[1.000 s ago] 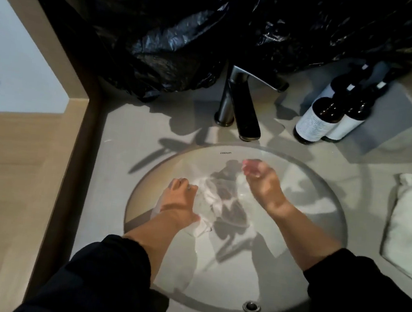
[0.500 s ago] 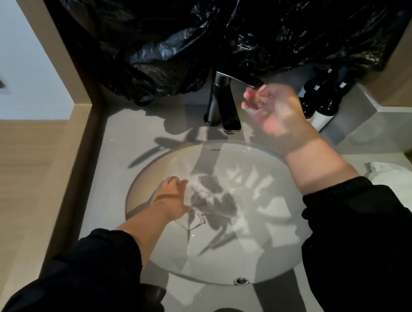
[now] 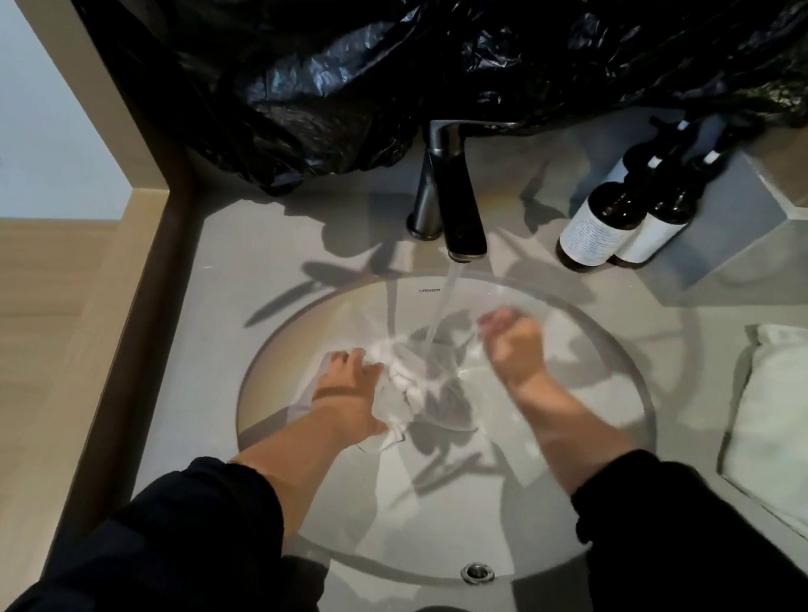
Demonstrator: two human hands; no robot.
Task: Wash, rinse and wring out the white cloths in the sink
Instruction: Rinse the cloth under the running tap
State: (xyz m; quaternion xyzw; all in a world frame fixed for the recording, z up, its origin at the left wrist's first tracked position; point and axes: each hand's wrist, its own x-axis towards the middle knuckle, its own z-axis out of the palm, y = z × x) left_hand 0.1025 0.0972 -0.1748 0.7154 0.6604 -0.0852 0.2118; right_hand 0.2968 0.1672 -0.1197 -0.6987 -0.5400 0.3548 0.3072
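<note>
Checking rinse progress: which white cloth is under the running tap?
The crumpled cloth in the sink, held by the left hand; the folded cloth lies on the counter, away from the stream.

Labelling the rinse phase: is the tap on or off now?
On. Water streams from the faucet onto the white cloth in the sink.

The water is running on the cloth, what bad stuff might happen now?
The stream from the tap lands on the bunched white cloth that the left hand grips, so it may splash onto the counter and the folded towel. The black sleeves sit near the wet basin and might get soaked.
</note>
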